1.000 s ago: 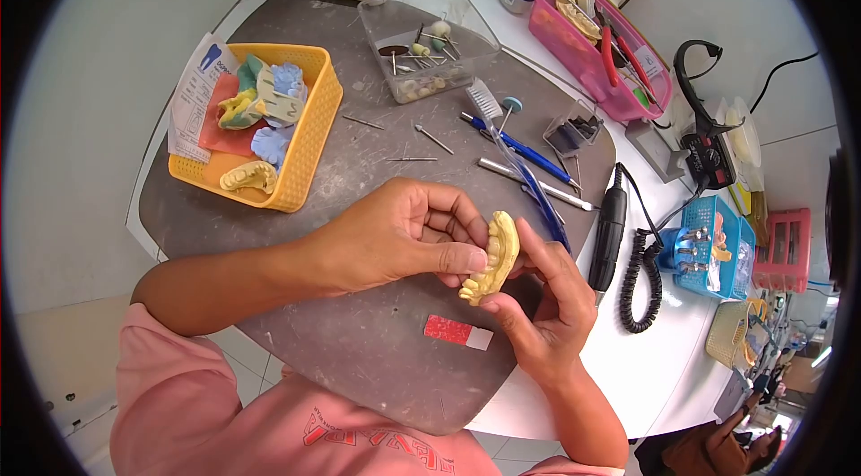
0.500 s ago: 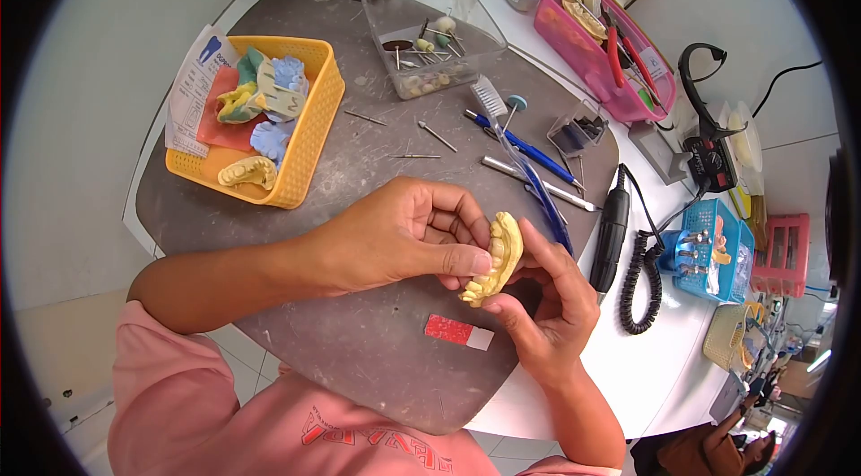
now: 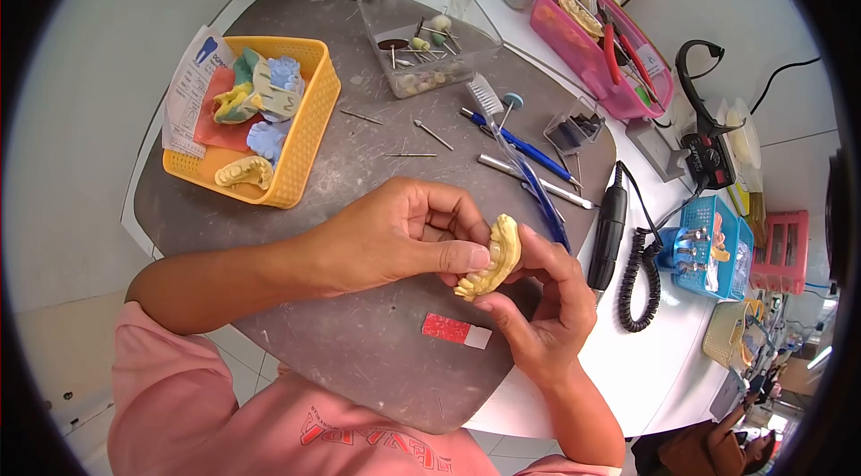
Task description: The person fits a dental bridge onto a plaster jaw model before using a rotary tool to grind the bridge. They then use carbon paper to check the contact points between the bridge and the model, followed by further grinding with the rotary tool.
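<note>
A pale yellow plaster dental model (image 3: 502,258) with a row of teeth is held between both hands above the grey mat. My left hand (image 3: 404,234) is closed on it from the left, the thumb pressed on the teeth and the fingers curled behind. From the other side, my right hand (image 3: 549,301) grips the outer edge between thumb and fingers. The model stands tilted, its teeth turned toward the left thumb. Below the hands lies a red and white strip (image 3: 456,330) on the mat.
A yellow basket (image 3: 309,131) with dental models and blue pieces stands at left. Behind is a clear box (image 3: 430,36) of burs. A toothbrush (image 3: 529,175), a blue pen (image 3: 538,157) and a black handpiece (image 3: 610,225) lie at right, near a pink basket (image 3: 574,54).
The dental model has tilted slightly in my fingers, with both hands still on it. The view has shifted a little; the things on the mat stay where they were.
</note>
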Motion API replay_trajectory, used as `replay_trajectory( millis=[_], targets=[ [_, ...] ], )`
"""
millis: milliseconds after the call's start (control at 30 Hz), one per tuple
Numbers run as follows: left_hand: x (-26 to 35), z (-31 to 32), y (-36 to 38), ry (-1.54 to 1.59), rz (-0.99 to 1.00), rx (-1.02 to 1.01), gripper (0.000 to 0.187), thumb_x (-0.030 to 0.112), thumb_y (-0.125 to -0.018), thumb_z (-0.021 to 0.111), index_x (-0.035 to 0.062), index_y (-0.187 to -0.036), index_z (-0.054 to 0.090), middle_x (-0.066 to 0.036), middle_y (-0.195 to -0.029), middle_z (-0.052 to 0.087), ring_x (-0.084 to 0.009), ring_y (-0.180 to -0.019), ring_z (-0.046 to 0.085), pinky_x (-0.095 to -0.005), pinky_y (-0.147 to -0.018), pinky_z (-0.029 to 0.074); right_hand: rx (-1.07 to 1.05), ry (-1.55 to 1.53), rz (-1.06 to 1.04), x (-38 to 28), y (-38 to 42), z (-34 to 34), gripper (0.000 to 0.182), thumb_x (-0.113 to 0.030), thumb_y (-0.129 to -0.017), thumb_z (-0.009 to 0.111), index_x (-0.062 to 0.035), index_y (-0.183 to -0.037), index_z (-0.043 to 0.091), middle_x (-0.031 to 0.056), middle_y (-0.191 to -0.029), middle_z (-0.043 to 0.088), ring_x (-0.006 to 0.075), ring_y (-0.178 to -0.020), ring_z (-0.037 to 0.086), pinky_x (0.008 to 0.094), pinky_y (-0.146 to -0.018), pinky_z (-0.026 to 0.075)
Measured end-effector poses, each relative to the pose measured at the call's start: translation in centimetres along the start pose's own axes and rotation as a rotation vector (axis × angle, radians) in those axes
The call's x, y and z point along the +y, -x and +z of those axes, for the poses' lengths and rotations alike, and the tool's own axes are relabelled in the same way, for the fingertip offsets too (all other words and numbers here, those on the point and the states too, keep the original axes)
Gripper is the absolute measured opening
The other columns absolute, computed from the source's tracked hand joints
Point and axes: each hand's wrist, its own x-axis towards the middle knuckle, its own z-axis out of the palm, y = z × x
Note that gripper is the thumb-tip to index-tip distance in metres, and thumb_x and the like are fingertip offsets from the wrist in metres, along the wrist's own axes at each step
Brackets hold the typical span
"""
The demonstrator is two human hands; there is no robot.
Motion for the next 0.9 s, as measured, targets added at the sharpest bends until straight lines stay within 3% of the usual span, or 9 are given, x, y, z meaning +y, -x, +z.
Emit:
replay_trajectory(
  millis=[200, 267, 500, 567, 900],
  targets=[
    [-0.4, 0.1, -0.1, -0.051, 0.037, 0.016, 0.018, 0.008, -0.089, 0.071, -0.0009, -0.101, 0.06, -0.007, -0.099, 0.064, -0.0099, -0.09, 0.063, -0.0242, -0.079, 0.054, 0.004, 0.012, -0.027, 0.2, 0.2, -0.1, 0.065, -0.014, -0.067, 0.089, 0.0038, -0.123, 0.061, 0.012, -0.09, 0.067, 0.0179, -0.075, 0.062, 0.0283, -0.066, 0.052],
    [-0.2, 0.1, 0.0, -0.049, 0.019, 0.018, 0.018, 0.008, -0.089, 0.071, -0.0009, -0.101, 0.06, -0.007, -0.099, 0.064, -0.0098, -0.09, 0.063, -0.0242, -0.079, 0.053, -0.115, 0.04, 0.007, 0.2, 0.6, -0.7, 0.07, -0.015, -0.072, 0.087, 0.0051, -0.129, 0.052, 0.0127, -0.106, 0.065, 0.0177, -0.092, 0.065, 0.0312, -0.082, 0.054],
    [-0.2, 0.2, 0.0, -0.093, -0.021, 0.025, 0.017, 0.009, -0.09, 0.071, -0.0013, -0.099, 0.061, -0.007, -0.096, 0.066, -0.0093, -0.09, 0.063, -0.0239, -0.08, 0.053, -0.102, 0.035, 0.037, 0.4, 0.9, -0.4, 0.076, -0.023, -0.068, 0.089, 0.0048, -0.126, 0.05, 0.013, -0.106, 0.064, 0.0203, -0.097, 0.067, 0.0328, -0.086, 0.055],
    [-0.1, 0.2, 0.0, -0.097, -0.021, 0.024, 0.017, 0.009, -0.09, 0.071, -0.0013, -0.099, 0.061, -0.006, -0.096, 0.066, -0.0091, -0.09, 0.063, -0.0237, -0.079, 0.053, 0.011, 0.031, -0.026, 0.7, 0.6, 0.2, 0.071, -0.028, -0.063, 0.09, 0.0037, -0.116, 0.056, 0.01, -0.085, 0.067, 0.0163, -0.072, 0.065, 0.0266, -0.064, 0.053],
    [0.1, 0.1, 0.1, -0.15, -0.026, -0.041, 0.019, 0.013, -0.09, 0.071, -0.0009, -0.101, 0.063, -0.004, -0.096, 0.066, -0.0069, -0.089, 0.062, -0.0224, -0.079, 0.052, 0.001, 0.081, -0.034, 0.0, 1.3, 0.3, 0.073, -0.026, -0.059, 0.092, 0.0027, -0.113, 0.051, 0.013, -0.088, 0.066, 0.0159, -0.071, 0.065, 0.0253, -0.062, 0.053]
  ],
)
